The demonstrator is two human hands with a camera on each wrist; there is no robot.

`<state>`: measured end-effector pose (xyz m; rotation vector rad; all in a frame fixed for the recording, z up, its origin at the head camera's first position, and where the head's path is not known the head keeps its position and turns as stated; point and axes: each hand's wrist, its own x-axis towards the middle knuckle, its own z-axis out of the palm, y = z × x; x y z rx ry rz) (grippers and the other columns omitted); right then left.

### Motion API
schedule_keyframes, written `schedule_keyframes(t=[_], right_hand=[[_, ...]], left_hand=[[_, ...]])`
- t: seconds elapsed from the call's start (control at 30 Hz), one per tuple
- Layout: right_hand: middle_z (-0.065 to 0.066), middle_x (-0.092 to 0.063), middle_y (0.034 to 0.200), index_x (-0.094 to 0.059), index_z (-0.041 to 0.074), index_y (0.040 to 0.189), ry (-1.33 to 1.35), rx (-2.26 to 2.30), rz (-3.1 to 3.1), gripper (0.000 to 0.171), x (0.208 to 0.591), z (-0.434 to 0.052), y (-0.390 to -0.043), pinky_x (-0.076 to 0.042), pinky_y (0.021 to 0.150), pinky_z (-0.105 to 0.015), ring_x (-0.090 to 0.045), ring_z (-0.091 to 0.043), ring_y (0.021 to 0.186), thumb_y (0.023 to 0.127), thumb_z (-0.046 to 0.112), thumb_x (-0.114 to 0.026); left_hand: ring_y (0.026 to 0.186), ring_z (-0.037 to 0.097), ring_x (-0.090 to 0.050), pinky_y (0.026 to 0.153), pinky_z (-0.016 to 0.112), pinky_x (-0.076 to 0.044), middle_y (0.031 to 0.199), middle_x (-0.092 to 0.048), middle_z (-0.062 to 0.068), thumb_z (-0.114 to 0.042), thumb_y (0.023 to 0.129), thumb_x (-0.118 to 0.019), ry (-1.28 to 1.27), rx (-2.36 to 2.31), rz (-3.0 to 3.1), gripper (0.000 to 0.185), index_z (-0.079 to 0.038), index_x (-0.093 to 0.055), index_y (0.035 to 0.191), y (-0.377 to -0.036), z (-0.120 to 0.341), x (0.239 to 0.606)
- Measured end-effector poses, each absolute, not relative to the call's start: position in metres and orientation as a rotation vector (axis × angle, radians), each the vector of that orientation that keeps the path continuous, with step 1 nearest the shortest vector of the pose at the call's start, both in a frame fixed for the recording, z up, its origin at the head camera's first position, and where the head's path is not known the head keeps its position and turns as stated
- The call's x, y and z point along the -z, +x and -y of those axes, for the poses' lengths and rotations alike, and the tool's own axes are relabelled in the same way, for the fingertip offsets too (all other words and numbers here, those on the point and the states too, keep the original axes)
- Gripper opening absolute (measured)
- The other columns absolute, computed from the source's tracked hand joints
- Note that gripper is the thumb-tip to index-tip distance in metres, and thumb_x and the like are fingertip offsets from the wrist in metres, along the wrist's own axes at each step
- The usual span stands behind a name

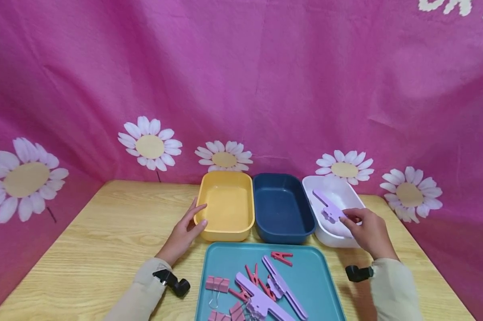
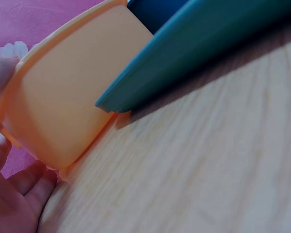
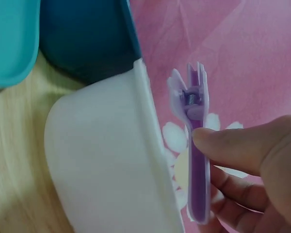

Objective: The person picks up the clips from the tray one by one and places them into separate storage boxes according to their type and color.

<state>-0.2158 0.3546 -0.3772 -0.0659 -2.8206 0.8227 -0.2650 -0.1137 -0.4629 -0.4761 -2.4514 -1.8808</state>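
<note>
Behind the wooden table (image 1: 105, 249) hangs a daisy-printed pink cloth (image 1: 241, 80).

The bottom edge cuts off the teal tray (image 1: 317, 276) and its binder clips (image 1: 221, 314).

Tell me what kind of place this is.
Probably a staged tabletop set, not a lived-in room: a wooden table backed by a pink daisy cloth, three coloured bins lined up, yellow bin leftmost, and a tray of clips.
</note>
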Motion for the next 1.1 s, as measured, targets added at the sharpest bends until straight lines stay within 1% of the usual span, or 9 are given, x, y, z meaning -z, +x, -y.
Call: schedule_keyframes(t=[0.1, 0.2, 0.37, 0.43, 0.53, 0.73, 0.87, 1.0, 1.1], right_hand=[[-0.023, -0.059, 0.114, -0.061, -0.002, 0.125, -0.089, -0.831, 2.804, 0.043, 0.378, -0.355, -0.217, -0.054, 0.082, -0.049, -0.052, -0.033, 0.096, 0.095, 0.029, -0.062], [-0.023, -0.059, 0.112, -0.062, -0.003, 0.123, -0.089, -0.816, 2.785, 0.041, 0.380, -0.356, -0.218, -0.054, 0.082, -0.049, -0.052, -0.032, 0.094, 0.095, 0.027, -0.063], [-0.024, -0.060, 0.111, -0.062, -0.004, 0.122, -0.101, -0.816, 2.780, 0.038, 0.382, -0.355, -0.219, -0.054, 0.084, -0.051, -0.054, -0.033, 0.094, 0.095, 0.023, -0.063], [-0.024, -0.060, 0.112, -0.062, -0.004, 0.122, -0.111, -0.824, 2.790, 0.038, 0.384, -0.355, -0.220, -0.053, 0.085, -0.052, -0.054, -0.034, 0.095, 0.095, 0.022, -0.063], [-0.024, -0.060, 0.113, -0.061, -0.004, 0.123, -0.129, -0.835, 2.809, 0.038, 0.387, -0.354, -0.221, -0.053, 0.086, -0.051, -0.054, -0.034, 0.096, 0.095, 0.022, -0.063], [-0.024, -0.060, 0.112, -0.061, -0.004, 0.123, -0.146, -0.826, 2.827, 0.038, 0.393, -0.353, -0.222, -0.054, 0.085, -0.050, -0.055, -0.035, 0.096, 0.094, 0.021, -0.064], [-0.024, -0.062, 0.111, -0.062, -0.004, 0.121, -0.142, -0.813, 2.831, 0.036, 0.397, -0.353, -0.223, -0.054, 0.085, -0.051, -0.056, -0.036, 0.096, 0.093, 0.019, -0.065], [-0.024, -0.062, 0.110, -0.063, -0.005, 0.119, -0.153, -0.802, 2.845, 0.035, 0.400, -0.353, -0.223, -0.054, 0.085, -0.051, -0.057, -0.036, 0.096, 0.093, 0.018, -0.065], [-0.024, -0.061, 0.109, -0.063, -0.005, 0.119, -0.162, -0.799, 2.850, 0.035, 0.401, -0.353, -0.223, -0.054, 0.085, -0.051, -0.057, -0.037, 0.096, 0.092, 0.017, -0.066]], left_hand=[[0.147, 0.018, -0.011, 0.115, 0.038, -0.022, 0.161, -0.008, -0.009, -0.042, 0.096, -0.057, -0.461, 1.859, 2.472, 0.052, -0.029, -0.044, 0.144, -0.265, 0.115, 0.460], [0.147, 0.020, -0.010, 0.116, 0.039, -0.021, 0.161, -0.007, -0.008, -0.037, 0.097, -0.057, -0.462, 1.868, 2.475, 0.052, -0.024, -0.043, 0.146, -0.263, 0.116, 0.453], [0.147, 0.026, -0.009, 0.115, 0.043, -0.021, 0.162, -0.005, 0.001, -0.026, 0.100, -0.055, -0.450, 1.858, 2.513, 0.051, -0.016, -0.040, 0.147, -0.252, 0.114, 0.434], [0.147, 0.029, -0.009, 0.115, 0.044, -0.022, 0.162, -0.005, 0.004, -0.024, 0.100, -0.054, -0.449, 1.844, 2.528, 0.051, -0.014, -0.040, 0.147, -0.250, 0.114, 0.431], [0.147, 0.027, -0.009, 0.115, 0.044, -0.022, 0.162, -0.005, 0.001, -0.026, 0.100, -0.054, -0.442, 1.836, 2.527, 0.050, -0.016, -0.041, 0.147, -0.255, 0.114, 0.439], [0.147, 0.021, -0.010, 0.115, 0.041, -0.023, 0.161, -0.007, -0.009, -0.038, 0.098, -0.055, -0.445, 1.822, 2.506, 0.050, -0.027, -0.043, 0.145, -0.265, 0.116, 0.458], [0.147, 0.020, -0.009, 0.116, 0.042, -0.021, 0.161, -0.008, -0.009, -0.039, 0.097, -0.056, -0.455, 1.838, 2.482, 0.051, -0.027, -0.044, 0.145, -0.265, 0.115, 0.461], [0.147, 0.021, -0.008, 0.116, 0.041, -0.021, 0.162, -0.007, -0.006, -0.040, 0.097, -0.057, -0.468, 1.849, 2.476, 0.053, -0.025, -0.044, 0.145, -0.265, 0.114, 0.461], [0.147, 0.020, -0.008, 0.115, 0.041, -0.022, 0.162, -0.007, -0.007, -0.042, 0.096, -0.057, -0.468, 1.856, 2.477, 0.052, -0.027, -0.044, 0.145, -0.265, 0.114, 0.461]])
